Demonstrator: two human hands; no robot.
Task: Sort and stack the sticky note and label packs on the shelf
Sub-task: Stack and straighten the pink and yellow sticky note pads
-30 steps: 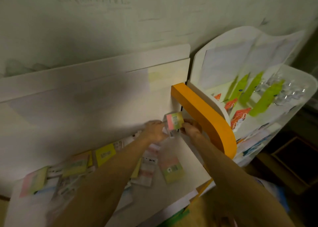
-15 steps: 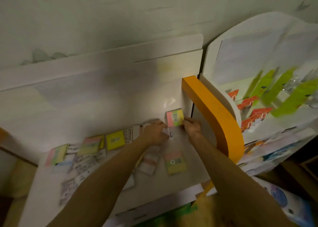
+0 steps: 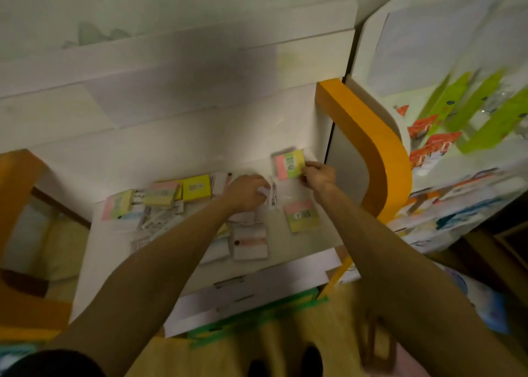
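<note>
A pink, green and yellow sticky note pack (image 3: pixel 289 164) stands upright against the back wall of the white shelf (image 3: pixel 320 234). My right hand (image 3: pixel 317 174) pinches its lower right corner. My left hand (image 3: pixel 248 191) rests curled over white label packs (image 3: pixel 271 195) in the shelf's middle. Another pink and green pack (image 3: pixel 302 215) lies flat in front of the right hand. A yellow pack (image 3: pixel 196 187) and several pastel packs (image 3: pixel 118 204) lie scattered to the left. A white and pink pack (image 3: pixel 250 244) lies near the front edge.
An orange curved divider (image 3: pixel 368 148) bounds the shelf on the right; beyond it a white rack holds green (image 3: pixel 494 119) and orange (image 3: pixel 428 145) items. Another orange panel (image 3: pixel 17 205) stands at far left. Lower shelf edges (image 3: pixel 257 285) lie below.
The view has shifted down and left, so more of the shelf's left side shows. My right hand still holds the upright pack against the back wall; my left hand stays on the label packs.
</note>
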